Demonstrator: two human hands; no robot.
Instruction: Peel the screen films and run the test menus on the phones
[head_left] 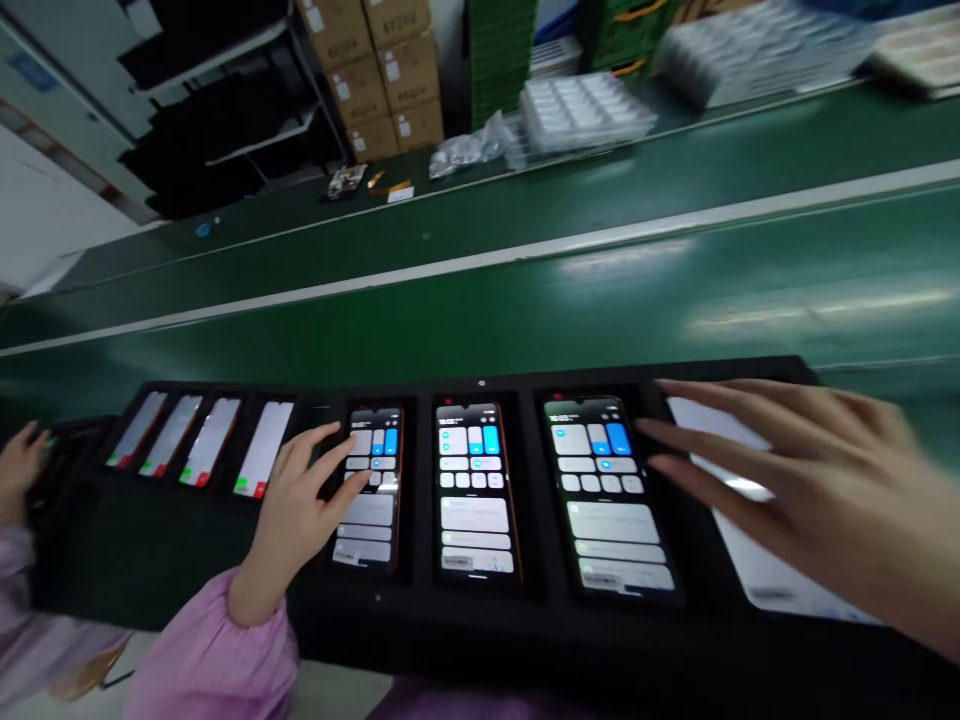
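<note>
My left hand is open, fingertips touching the phone just right of it, lit in its slot of the black tray. My right hand, open and blurred, hovers over a white-screen phone, w/ another lit phone just left. Phones look thin, stiff, glassy, prob slick & fragile; I'd lift by the side edges, not the screen.

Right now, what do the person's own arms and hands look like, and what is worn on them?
Both hands are bare: no gloves, rings or watch show. The left hand comes out of a loose pink sleeve gathered at the wrist. The right hand is motion-blurred, and its wrist runs off the frame edge, so no sleeve shows there.
</note>
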